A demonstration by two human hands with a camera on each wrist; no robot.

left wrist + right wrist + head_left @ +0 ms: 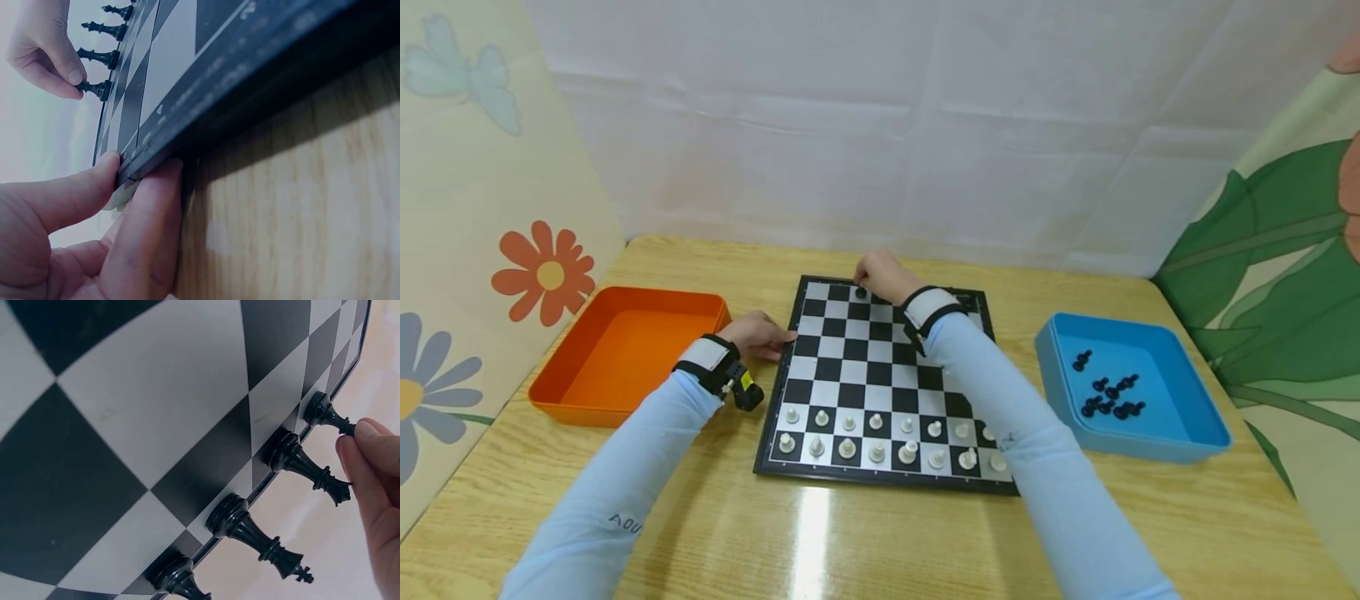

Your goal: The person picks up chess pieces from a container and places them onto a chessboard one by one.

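A black-and-white chessboard [880, 375] lies on the wooden table [865, 533]. My right hand [880, 277] reaches to the board's far row and pinches the top of a black chess piece [861, 292] standing there. The right wrist view shows the fingertips [359, 431] on that piece [325, 412], with other black pieces [300, 461] lined up beside it along the edge. My left hand [763, 335] rests on the table at the board's left edge [206, 119], thumb and fingers [153, 206] pressed against the rim. White pieces [877, 437] fill the two near rows.
An orange tray [625, 354] with nothing in it stands left of the board. A blue tray [1138, 446] on the right holds several black pieces [1108, 398]. Walls close in behind and at both sides.
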